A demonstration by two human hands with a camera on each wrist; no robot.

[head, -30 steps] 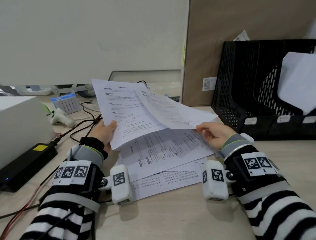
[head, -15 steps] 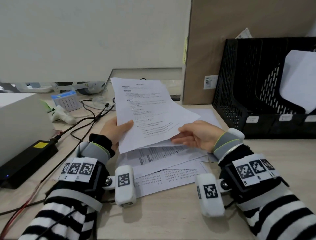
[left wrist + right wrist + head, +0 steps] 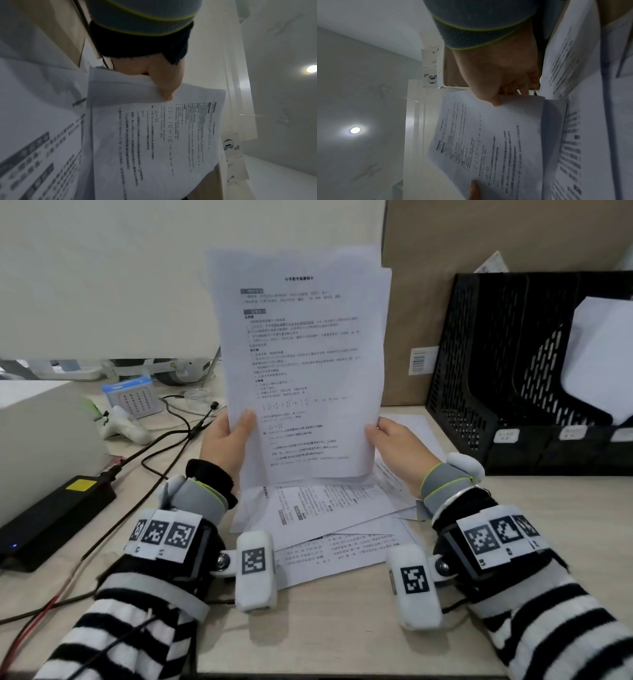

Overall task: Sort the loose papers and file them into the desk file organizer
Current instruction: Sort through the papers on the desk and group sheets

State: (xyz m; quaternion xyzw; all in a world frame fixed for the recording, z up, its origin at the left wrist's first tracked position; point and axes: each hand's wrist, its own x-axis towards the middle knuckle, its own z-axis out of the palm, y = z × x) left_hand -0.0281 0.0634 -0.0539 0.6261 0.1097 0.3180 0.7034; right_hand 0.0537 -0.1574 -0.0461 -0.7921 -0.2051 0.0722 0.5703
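Since earlier, two gathered sheets (image 3: 301,364) have been raised upright, pinched by the left hand (image 3: 224,443) and right hand (image 3: 397,450). Printed papers (image 3: 329,508) remain on the desk (image 3: 342,628); only one sheet is visibly filed in the file organizer (image 3: 479,378).

My hands: two, left hand (image 3: 224,445) and right hand (image 3: 399,451).
Held sheets (image 3: 301,364): at least two.
Loose papers on desk (image 3: 329,508): several; exact count unclear.
File organizer (image 3: 479,392): one.

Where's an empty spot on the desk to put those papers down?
Bare desk shows right of the loose papers, in front of the black organizer. Left of the papers it is crowded: cables and a black power brick.
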